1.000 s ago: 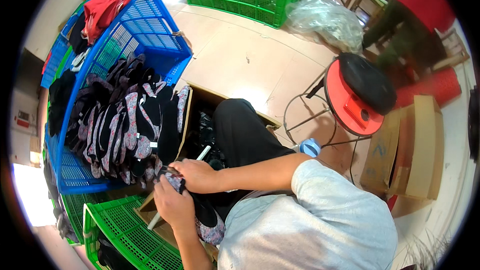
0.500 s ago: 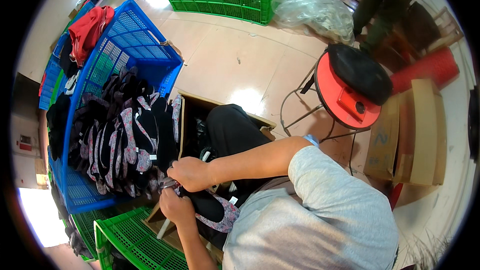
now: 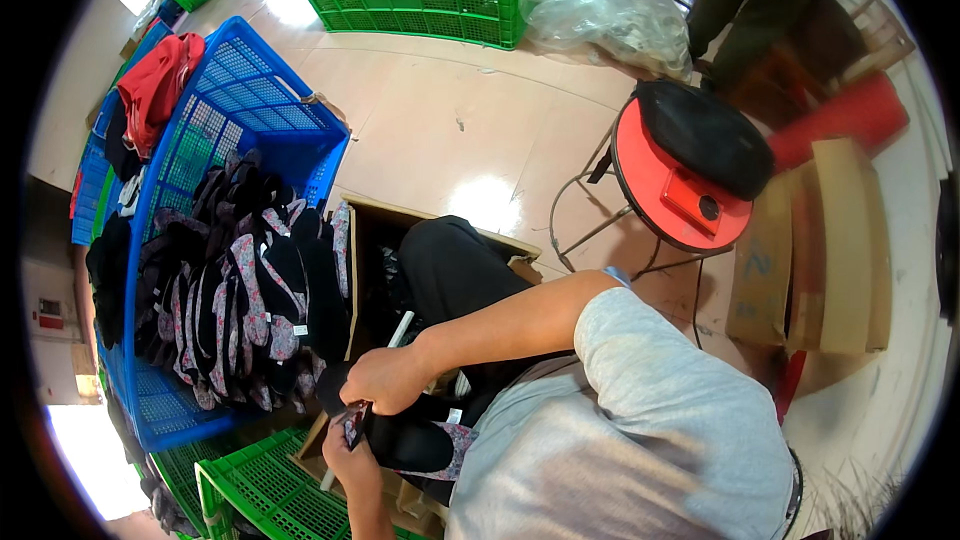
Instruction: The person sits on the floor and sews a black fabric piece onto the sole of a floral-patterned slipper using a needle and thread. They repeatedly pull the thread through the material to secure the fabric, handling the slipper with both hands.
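Note:
My right hand [image 3: 385, 380] is closed round a black fabric slipper [image 3: 332, 390], whose dark end sticks out to the left of the fingers. Just below it my left hand [image 3: 350, 452] is closed too, close against the right. Between the two hands shows a small dark thing with a shiny edge and a reddish pattern; I cannot make out what it is. Beside the hands, against my body, lies a black piece with flowered trim [image 3: 461, 448] and a white tag. Several similar black and flowered slippers [image 3: 245, 285] stand packed in a blue crate [image 3: 240, 80].
An open cardboard box [image 3: 365, 215] is by my knee, with a white rod [image 3: 402, 328] near it. Green crates [image 3: 280, 485] stand lower left. A red stool [image 3: 640, 180] holds a black bag [image 3: 705, 135]. Another person [image 3: 750, 0] stands at the far right.
Both hands have moved slightly downward, and the black slipper end now shows left of my right hand. The metal-looking thing between the hands has turned. The view has shifted a little.

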A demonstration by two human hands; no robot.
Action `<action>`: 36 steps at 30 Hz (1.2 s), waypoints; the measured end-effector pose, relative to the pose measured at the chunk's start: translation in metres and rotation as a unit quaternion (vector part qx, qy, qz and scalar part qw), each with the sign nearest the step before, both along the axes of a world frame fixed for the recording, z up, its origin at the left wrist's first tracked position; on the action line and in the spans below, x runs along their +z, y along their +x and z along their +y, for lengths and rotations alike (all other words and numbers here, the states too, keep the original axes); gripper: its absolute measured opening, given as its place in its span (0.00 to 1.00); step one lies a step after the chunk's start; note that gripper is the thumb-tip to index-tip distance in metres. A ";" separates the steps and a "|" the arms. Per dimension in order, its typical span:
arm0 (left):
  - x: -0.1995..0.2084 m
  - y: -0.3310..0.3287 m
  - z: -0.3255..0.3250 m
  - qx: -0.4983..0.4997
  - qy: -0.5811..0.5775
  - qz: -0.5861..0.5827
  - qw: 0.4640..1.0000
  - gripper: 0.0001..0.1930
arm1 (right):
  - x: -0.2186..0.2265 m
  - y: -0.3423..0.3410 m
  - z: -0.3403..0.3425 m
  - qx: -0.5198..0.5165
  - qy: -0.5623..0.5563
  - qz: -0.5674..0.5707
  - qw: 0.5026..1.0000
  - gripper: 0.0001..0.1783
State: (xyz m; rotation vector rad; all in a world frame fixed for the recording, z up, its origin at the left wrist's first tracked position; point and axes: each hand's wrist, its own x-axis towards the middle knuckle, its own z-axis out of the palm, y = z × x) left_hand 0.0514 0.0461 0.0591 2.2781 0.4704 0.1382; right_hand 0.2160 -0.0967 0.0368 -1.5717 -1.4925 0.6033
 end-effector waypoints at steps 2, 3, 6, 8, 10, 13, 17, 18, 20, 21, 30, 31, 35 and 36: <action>0.003 -0.008 -0.003 0.052 -0.116 0.029 0.992 0.11 | 0.000 -0.001 0.000 0.037 0.011 0.035 0.999 0.08; 0.005 -0.011 -0.005 0.076 -0.208 0.035 0.974 0.11 | -0.001 -0.002 0.000 0.057 0.016 0.053 0.997 0.08; 0.019 -0.020 -0.011 0.115 -0.423 0.044 0.898 0.15 | -0.007 -0.006 -0.002 0.102 0.021 0.179 0.978 0.08; 0.025 -0.025 -0.010 0.104 -0.475 0.055 0.872 0.14 | -0.008 -0.008 -0.005 0.136 -0.010 0.292 0.947 0.09; 0.033 -0.029 -0.011 0.109 -0.513 0.061 0.849 0.15 | -0.007 -0.009 -0.005 0.178 -0.080 0.406 0.893 0.11; 0.043 -0.030 -0.021 0.129 -0.550 0.052 0.823 0.17 | -0.005 -0.011 -0.002 0.202 -0.117 0.440 0.867 0.15; 0.042 -0.034 -0.019 0.118 -0.601 0.036 0.789 0.22 | 0.003 -0.006 -0.008 0.201 -0.099 0.414 0.882 0.13; 0.041 -0.035 -0.016 0.114 -0.611 0.040 0.783 0.25 | 0.001 -0.006 -0.008 0.204 -0.083 0.410 0.885 0.13; 0.030 -0.045 -0.005 0.102 -0.635 0.058 0.763 0.32 | -0.005 -0.011 -0.006 0.203 -0.076 0.417 0.883 0.12; 0.031 -0.052 -0.005 0.103 -0.664 0.045 0.739 0.33 | -0.007 -0.013 -0.006 0.201 -0.086 0.425 0.879 0.11; -0.025 -0.048 -0.033 0.036 -0.801 -0.087 0.591 0.33 | -0.061 -0.044 0.004 0.085 -0.050 0.549 0.830 0.06; -0.025 -0.040 -0.042 0.046 -0.802 -0.104 0.586 0.34 | -0.061 -0.044 0.001 0.062 -0.058 0.569 0.818 0.07; -0.033 -0.016 -0.052 0.096 -0.811 -0.126 0.564 0.30 | -0.075 -0.046 -0.004 -0.043 -0.035 0.676 0.735 0.08; -0.031 -0.016 -0.052 0.102 -0.804 -0.135 0.569 0.27 | -0.079 -0.048 -0.001 -0.048 -0.013 0.656 0.753 0.07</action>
